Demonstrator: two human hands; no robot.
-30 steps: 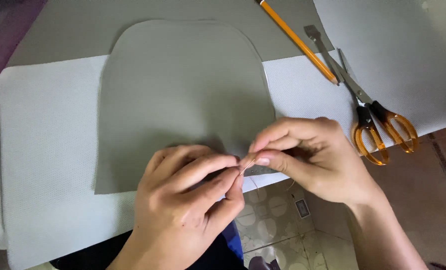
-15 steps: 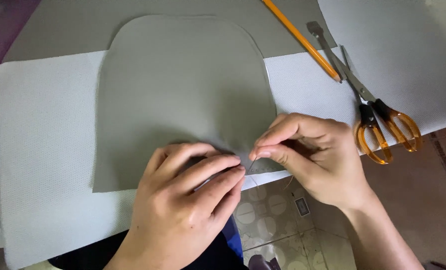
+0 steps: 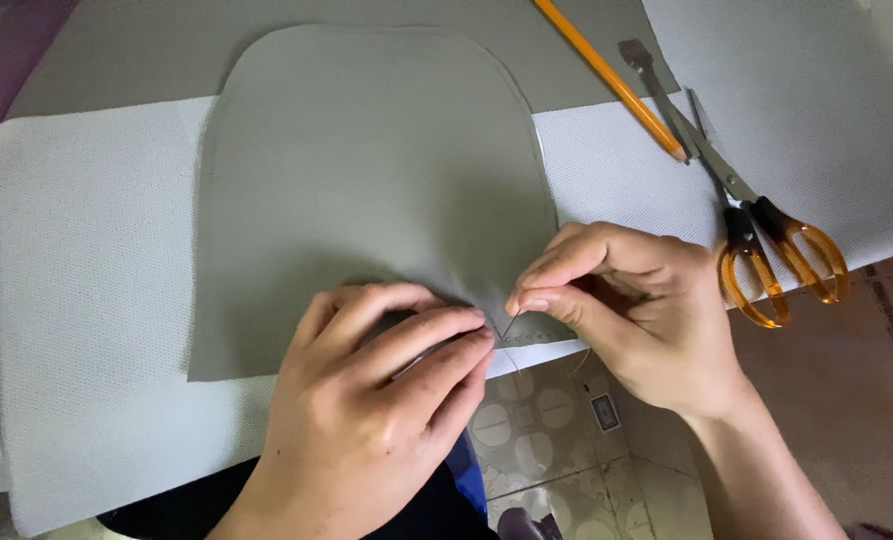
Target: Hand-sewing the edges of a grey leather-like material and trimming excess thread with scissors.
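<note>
A grey-green cut fabric piece [image 3: 367,180] with a rounded top lies on a white textured fabric sheet [image 3: 87,300]. My left hand [image 3: 377,400] presses the fabric piece's lower right edge with its fingers bent. My right hand [image 3: 627,310] pinches a thin sewing needle [image 3: 510,326] between thumb and forefinger. The needle's tip touches the fabric's bottom edge, right beside my left fingertips. A thin thread [image 3: 579,365] loops below my right hand.
Orange-handled scissors [image 3: 757,240] lie shut at the right on the white sheet. A yellow pencil [image 3: 612,80] lies diagonally above them. More grey cloth [image 3: 97,50] covers the back. Patterned floor tiles [image 3: 547,430] show below the front edge.
My right hand has moved down from a raised pinch to bring the needle's tip against the fabric's bottom edge. My left hand has stayed pressing the fabric.
</note>
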